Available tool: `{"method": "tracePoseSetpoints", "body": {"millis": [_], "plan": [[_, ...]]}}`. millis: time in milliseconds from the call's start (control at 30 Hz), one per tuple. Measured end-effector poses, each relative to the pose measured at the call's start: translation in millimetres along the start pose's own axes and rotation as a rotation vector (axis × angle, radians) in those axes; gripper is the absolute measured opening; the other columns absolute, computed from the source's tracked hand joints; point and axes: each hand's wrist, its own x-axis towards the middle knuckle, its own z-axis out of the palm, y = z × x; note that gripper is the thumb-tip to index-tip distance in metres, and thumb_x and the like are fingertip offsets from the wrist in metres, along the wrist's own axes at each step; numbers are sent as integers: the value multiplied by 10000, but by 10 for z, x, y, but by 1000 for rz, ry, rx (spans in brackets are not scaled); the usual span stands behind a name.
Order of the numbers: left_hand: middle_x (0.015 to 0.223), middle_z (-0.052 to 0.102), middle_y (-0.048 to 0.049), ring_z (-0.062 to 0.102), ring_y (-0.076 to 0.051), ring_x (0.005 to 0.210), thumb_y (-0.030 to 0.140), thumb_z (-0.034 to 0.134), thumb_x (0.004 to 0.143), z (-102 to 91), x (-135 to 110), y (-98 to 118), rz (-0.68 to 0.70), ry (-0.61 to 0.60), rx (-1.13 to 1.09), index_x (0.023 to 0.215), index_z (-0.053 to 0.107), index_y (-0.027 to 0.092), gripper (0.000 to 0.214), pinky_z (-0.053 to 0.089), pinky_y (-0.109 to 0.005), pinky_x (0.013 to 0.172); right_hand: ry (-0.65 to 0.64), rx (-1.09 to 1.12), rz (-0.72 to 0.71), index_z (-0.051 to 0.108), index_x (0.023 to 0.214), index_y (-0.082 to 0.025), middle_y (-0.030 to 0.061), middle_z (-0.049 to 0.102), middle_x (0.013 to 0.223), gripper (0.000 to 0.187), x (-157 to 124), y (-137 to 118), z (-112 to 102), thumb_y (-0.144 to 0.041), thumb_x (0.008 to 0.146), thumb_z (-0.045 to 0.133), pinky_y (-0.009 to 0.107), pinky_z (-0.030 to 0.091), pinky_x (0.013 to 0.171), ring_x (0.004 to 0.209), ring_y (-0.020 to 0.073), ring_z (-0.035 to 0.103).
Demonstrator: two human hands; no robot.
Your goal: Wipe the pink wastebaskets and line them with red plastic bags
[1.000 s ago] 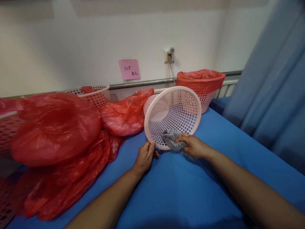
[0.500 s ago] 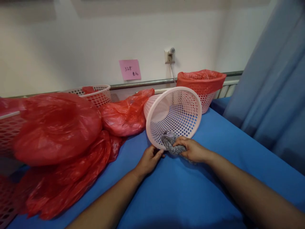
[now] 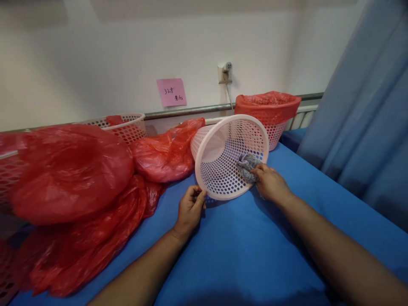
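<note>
From here I see the basket [image 3: 214, 146] on its side mid-frame — left hand [image 3: 190, 208] pinching its rim, right hand [image 3: 273, 185] grasping a cloth [image 3: 246, 168] just inside its mouth, right of centre.

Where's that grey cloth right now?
In the head view, the grey cloth is right of centre, held in the person's right hand at the lower right of the tipped pink basket's open mouth.

A pale pink perforated basket [image 3: 213, 148] lies tipped on the blue sheet [image 3: 242, 246], a crumpled grey cloth [image 3: 247, 168] just inside its rim.
</note>
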Motion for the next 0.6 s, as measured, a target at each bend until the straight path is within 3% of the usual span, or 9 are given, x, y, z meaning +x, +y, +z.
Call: {"method": "tracePoseSetpoints", "body": {"millis": [200, 267, 367, 533, 600], "plan": [[577, 608, 40, 570, -109, 488, 612, 506, 975, -8, -4, 24, 22, -60, 41, 807, 569, 193, 455, 494, -222, 506, -312, 410, -291, 725, 1171, -257, 54, 668, 1168, 497, -129, -313, 209, -73, 709, 733, 402, 505, 1051, 1126, 228, 643], [579, 657, 1, 625, -136, 529, 645, 512, 961, -16, 5, 7, 21, -110, 59, 773, 600, 181, 508, 528, -249, 558, -345, 457, -314, 719, 1197, -257, 49, 672, 1182, 524, -139, -363, 230, -87, 703, 750, 413, 500, 1058, 1133, 226, 643], [570, 659, -6, 620, -138, 521, 659, 546, 942, -35, 25, -23, 24, -118, 81, 739, 612, 178, 526, 524, -253, 558, -289, 413, -258, 722, 1183, -250, 56, 684, 1173, 507, -88, -285, 165, -57, 715, 694, 427, 504, 1047, 1128, 242, 649], [582, 577, 31, 547, -104, 483, 639, 497, 980, -89, 58, -27, 38, -21, 85, 710, 555, 196, 522, 467, -212, 476, -1, 123, -42, 703, 1200, -247, 100, 653, 1223, 510, 18, -35, -24, -41, 748, 587, 495, 490, 1045, 1159, 307, 630], [593, 575, 35, 547, -104, 489, 621, 493, 988, -86, 53, -20, 36, -19, 76, 731, 545, 200, 496, 474, -207, 475, 38, 38, -35, 702, 1199, -251, 102, 647, 1235, 523, 9, -26, -25, -30, 745, 568, 496, 498, 1029, 1137, 303, 632]]}}
